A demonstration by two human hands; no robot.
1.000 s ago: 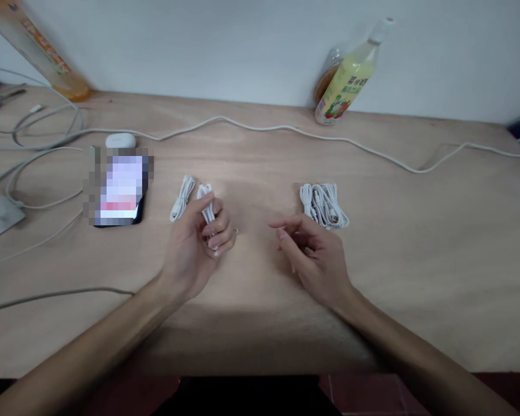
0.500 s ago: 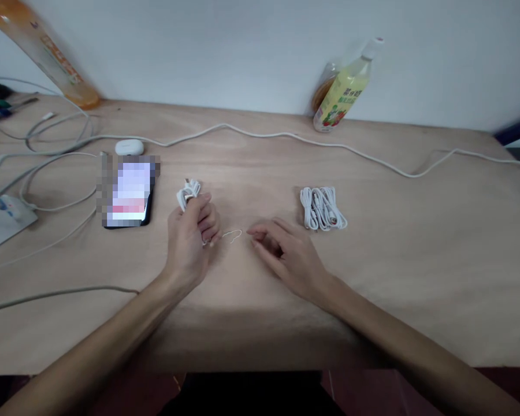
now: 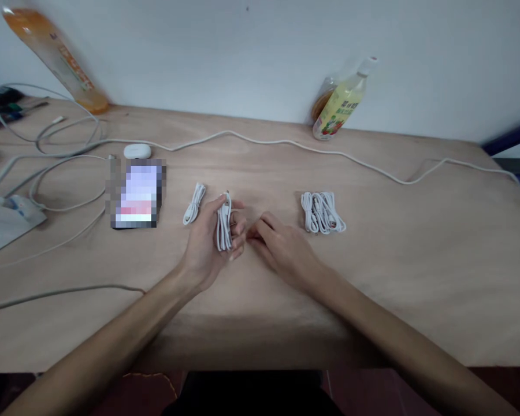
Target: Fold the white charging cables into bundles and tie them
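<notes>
My left hand (image 3: 208, 242), turned palm up, has its fingers curled round a folded bundle of white cable (image 3: 224, 225). Close to its fingertips, my right hand (image 3: 283, 245) has thumb and fingers pinched together; what lies between them is too small to make out. Another white cable bundle (image 3: 195, 204) rests on the table just left of my left hand. To the right of my right hand, several coiled white cables (image 3: 323, 212) lie side by side.
A phone (image 3: 137, 193) and a white earbud case (image 3: 137, 151) lie on the left. A long white cable (image 3: 255, 140) crosses the wooden table (image 3: 394, 248). Against the wall lean an orange bottle (image 3: 60, 63) and a yellow bottle (image 3: 340, 107). A power strip (image 3: 8, 222) sits far left.
My left hand has rolled palm up and moved right, showing the bundle in it. My right hand's fingers have closed. The thin strand on the table between the hands no longer shows.
</notes>
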